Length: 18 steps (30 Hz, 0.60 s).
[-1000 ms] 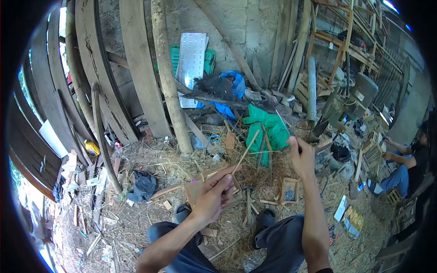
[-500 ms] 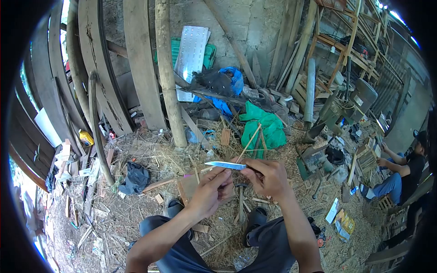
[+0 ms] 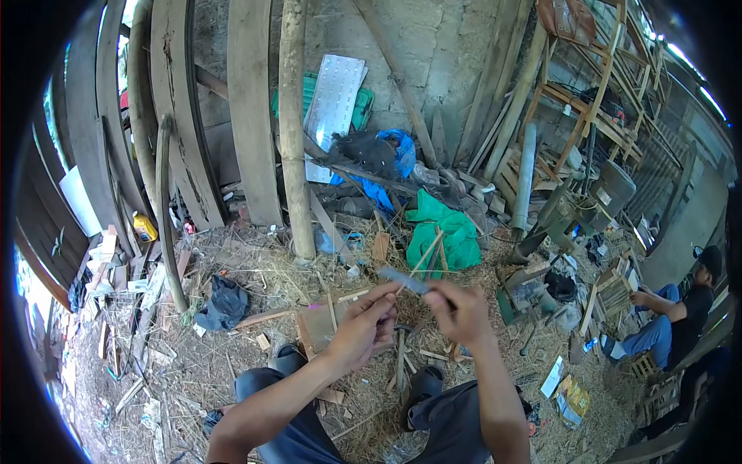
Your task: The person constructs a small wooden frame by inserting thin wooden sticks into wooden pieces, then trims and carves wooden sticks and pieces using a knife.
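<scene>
My right hand [image 3: 462, 311] is closed around a knife, whose handle is hidden in the fingers. The knife's blade [image 3: 403, 280] points left, slightly blurred, and lies across a thin wooden stick [image 3: 422, 258]. My left hand [image 3: 362, 331] pinches the near end of this stick between thumb and fingers. From there the stick slants up and away to the right, towards the green plastic sheet [image 3: 442, 232] behind. Below the hands, a hammer-like tool [image 3: 402, 352] and a wooden board [image 3: 318, 325] are on the ground between my feet.
Straw and wood scraps cover the ground. A black plastic bag [image 3: 222, 303] lies to the left, near a wooden post [image 3: 294, 139]. At right, a person [image 3: 684, 309] sits beside stacked wood pieces [image 3: 610, 290]. A yellow packet [image 3: 572, 400] lies nearer.
The blade has tilted, its tip now pointing up and left, and has blurred with motion. My right hand has shifted slightly right and the view has moved a little.
</scene>
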### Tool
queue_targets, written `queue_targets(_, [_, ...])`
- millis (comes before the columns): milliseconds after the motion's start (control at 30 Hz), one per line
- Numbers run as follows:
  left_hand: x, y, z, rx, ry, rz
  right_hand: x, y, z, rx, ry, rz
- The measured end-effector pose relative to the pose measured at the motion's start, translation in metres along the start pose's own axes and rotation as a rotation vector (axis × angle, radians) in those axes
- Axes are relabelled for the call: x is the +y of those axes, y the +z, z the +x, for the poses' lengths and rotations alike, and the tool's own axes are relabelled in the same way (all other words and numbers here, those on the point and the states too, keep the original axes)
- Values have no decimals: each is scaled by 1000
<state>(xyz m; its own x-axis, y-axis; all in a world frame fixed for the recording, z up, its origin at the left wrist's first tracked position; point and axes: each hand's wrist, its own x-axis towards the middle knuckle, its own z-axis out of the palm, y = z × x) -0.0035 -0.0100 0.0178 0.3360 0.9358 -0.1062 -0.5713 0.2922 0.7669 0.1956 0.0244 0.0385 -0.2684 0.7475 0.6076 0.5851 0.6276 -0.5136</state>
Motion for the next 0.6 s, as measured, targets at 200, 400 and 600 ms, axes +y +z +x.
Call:
queue_targets(200, [-6,-1,1,0,-2,9,4,6,4,-76,-162,-73])
queue_targets(400, [0,1,-6,-20,30,98,50,-9,5,93,120,-156])
queue_targets(600, [4,4,-10,-34,-15,155,72,-21,0,171,425,48])
